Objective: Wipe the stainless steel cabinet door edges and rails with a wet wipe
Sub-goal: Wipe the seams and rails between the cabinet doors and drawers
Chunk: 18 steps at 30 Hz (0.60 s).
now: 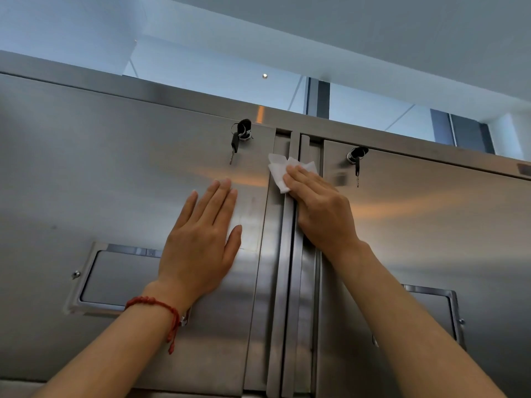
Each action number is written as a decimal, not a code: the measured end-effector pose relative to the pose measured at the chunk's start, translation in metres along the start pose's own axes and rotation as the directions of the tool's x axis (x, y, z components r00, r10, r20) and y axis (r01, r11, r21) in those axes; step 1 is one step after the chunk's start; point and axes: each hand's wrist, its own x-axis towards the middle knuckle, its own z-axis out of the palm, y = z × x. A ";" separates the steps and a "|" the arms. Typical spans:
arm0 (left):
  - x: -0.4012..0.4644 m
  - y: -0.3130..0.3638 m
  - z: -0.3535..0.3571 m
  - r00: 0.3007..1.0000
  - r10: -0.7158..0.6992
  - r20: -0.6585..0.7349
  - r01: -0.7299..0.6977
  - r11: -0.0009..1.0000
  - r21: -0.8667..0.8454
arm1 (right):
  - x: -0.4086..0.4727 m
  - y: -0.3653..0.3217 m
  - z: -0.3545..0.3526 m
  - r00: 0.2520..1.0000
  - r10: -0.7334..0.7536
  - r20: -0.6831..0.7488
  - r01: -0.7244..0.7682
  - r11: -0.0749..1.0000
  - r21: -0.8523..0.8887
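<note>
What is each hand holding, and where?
Right hand presses the wet wipe by its lower part against the door rails. Left hand holds nothing.

White ceiling (pixel 373 30) overhead, glass panels (pixel 218 73) with dark frames (pixel 317 97), small round ceiling light (pixel 264 76)

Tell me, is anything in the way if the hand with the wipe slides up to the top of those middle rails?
Nothing visible blocks it. The right hand presses the wet wipe on the middle rails, and the stretch above is bare steel. The keys hang off to each side on the door fronts.
</note>
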 end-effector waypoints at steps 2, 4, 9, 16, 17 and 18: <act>0.000 0.000 0.000 1.000 -0.002 0.000 0.002 1.000 0.002 | -0.002 -0.002 0.000 1.000 0.000 0.001 0.000 1.000 -0.006; 0.000 0.000 0.000 1.000 -0.002 -0.003 0.002 1.000 0.004 | -0.009 -0.003 0.000 1.000 -0.013 0.008 0.013 1.000 -0.010; 0.000 0.000 -0.001 1.000 0.000 0.002 0.000 1.000 0.002 | -0.012 -0.003 0.000 0.998 -0.051 -0.026 0.050 0.998 -0.026; 0.000 0.000 -0.001 1.000 -0.007 -0.001 0.007 1.000 0.001 | -0.021 -0.001 -0.003 0.993 -0.119 0.011 0.120 0.991 -0.059; 0.000 0.000 -0.001 1.000 -0.006 0.000 0.006 1.000 0.001 | -0.021 0.000 -0.004 0.991 -0.135 0.018 0.136 0.989 -0.062; 0.000 0.000 -0.001 1.000 -0.004 0.001 0.004 1.000 0.002 | -0.021 0.002 -0.005 0.988 -0.152 0.026 0.153 0.986 -0.066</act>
